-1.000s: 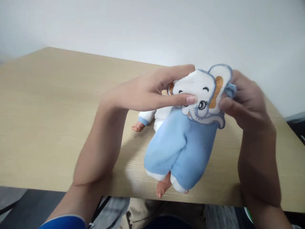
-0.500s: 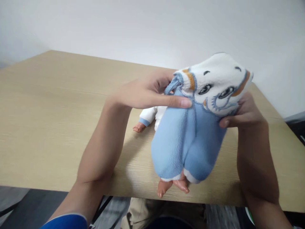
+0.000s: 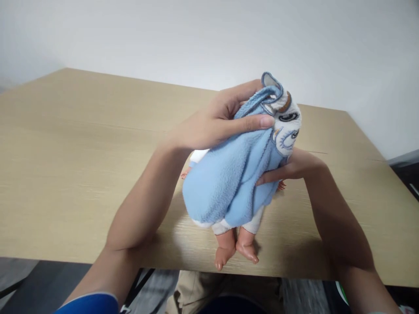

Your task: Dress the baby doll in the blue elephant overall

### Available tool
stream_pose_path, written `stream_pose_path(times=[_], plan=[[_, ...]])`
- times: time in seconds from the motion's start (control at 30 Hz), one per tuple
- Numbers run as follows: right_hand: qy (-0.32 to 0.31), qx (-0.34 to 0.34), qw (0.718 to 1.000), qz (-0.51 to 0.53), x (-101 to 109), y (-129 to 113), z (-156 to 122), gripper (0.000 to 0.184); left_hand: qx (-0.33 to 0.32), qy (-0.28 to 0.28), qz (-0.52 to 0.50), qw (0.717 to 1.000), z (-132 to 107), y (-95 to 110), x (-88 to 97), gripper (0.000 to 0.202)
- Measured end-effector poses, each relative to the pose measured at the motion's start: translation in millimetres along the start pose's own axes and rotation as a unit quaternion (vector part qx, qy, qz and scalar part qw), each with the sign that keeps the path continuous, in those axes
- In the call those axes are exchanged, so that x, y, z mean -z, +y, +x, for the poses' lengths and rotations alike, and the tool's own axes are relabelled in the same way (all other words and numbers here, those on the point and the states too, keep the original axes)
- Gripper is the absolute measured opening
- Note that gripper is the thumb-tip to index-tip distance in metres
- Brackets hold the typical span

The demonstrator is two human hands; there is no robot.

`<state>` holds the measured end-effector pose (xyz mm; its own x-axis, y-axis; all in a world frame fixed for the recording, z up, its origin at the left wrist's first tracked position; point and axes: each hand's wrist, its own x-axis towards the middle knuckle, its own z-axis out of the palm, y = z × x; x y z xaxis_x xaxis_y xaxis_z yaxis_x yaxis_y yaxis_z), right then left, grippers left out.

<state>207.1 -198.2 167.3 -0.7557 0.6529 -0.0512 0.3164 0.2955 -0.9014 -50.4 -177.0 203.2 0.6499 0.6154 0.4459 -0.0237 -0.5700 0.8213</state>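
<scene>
Blue doll overalls [image 3: 225, 179] with a white bib, embroidered with eyes and orange trim, are held up in front of me. My left hand [image 3: 216, 120] pinches them near the upper left, thumb on the front, beside a blue strap loop. With my right hand [image 3: 291, 168] I grip the right edge below the bib, thumb across the blue cloth. Behind the overalls lies a doll [image 3: 225, 250] on the table; its bare feet, white trouser cuffs and part of a white sleeve show. The cloth hides its head and trunk.
The light wooden table [image 3: 81, 174] stretches to both sides, with its near edge just beyond the doll's feet. A pale wall [image 3: 163, 35] stands behind it. A dark object [image 3: 406, 174] is at the far right edge.
The overalls have turned and folded inward, and the bib now faces more to the right. My right hand has moved left, bringing the hands closer. More of the doll's legs shows.
</scene>
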Motion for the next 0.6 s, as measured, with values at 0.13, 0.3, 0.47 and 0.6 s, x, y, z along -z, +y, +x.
stream_pose_path(times=[0.13, 0.3, 0.47, 0.6], plan=[[0.053, 0.057, 0.995, 0.058, 4, 2, -14, 0.038, 0.046, -0.076, -0.025, 0.996, -3, -4, 18.5, 0.042], [0.094, 0.094, 0.987, 0.095, 8, 4, -23, 0.036, 0.048, -0.182, -0.073, 0.979, -7, -9, 33.1, 0.033], [-0.088, 0.138, 0.986, 0.014, 4, -12, -10, 0.017, -0.002, -0.125, -0.101, 0.987, -3, -4, 21.3, 0.032], [-0.114, 0.192, 0.975, 0.005, 5, -18, -7, 0.021, 0.061, -0.151, -0.084, 0.983, -2, -2, 21.6, 0.037]])
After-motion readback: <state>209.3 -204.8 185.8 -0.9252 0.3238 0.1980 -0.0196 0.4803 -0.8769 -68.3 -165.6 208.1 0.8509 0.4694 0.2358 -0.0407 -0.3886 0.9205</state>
